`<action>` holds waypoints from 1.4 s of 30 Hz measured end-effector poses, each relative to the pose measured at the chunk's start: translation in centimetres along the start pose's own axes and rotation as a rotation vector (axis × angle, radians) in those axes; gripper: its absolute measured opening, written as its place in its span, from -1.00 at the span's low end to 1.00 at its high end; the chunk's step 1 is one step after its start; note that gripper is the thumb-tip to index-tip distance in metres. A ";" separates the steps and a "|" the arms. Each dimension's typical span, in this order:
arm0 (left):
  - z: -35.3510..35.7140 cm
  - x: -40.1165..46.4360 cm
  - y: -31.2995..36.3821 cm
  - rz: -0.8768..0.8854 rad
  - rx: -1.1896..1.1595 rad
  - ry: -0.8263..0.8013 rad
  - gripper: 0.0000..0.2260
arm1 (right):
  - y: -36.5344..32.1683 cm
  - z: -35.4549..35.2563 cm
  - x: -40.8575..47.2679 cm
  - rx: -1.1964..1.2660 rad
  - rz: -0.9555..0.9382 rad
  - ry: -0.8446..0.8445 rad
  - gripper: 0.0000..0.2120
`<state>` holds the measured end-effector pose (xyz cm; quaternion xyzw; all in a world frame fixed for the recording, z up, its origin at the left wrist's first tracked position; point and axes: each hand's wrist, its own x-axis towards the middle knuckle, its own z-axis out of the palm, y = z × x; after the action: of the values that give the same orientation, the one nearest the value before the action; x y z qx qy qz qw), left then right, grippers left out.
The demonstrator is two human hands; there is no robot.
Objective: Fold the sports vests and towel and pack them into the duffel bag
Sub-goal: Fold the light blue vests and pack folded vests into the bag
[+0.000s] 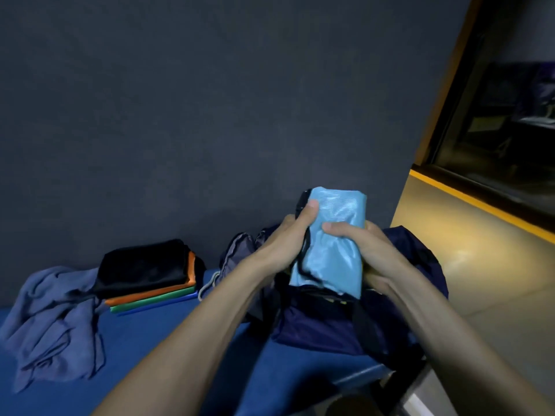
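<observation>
Head view: folded light-blue vest [333,235] pinched between both hands' grip, left hand [288,235], right hand [366,247], above duffel bag [315,322].

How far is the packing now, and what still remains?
Done: a folded stack lies on the blue bench. In hand: the left hand and right hand hold a folded light blue vest above the duffel bag. Left: the stack is unpacked and the grey towel lies crumpled.
</observation>
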<state>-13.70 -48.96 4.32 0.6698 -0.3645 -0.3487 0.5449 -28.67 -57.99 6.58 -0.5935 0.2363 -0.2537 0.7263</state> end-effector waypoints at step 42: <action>-0.9 8.0 -3.2 0.223 0.921 0.443 -0.79 | 4.7 -11.0 14.2 -0.512 0.800 -0.389 -0.63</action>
<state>-8.66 -55.08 0.74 0.8547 -0.4254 0.0580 0.2917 -24.55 -74.54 -0.63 -0.6518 0.3599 0.2254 0.6284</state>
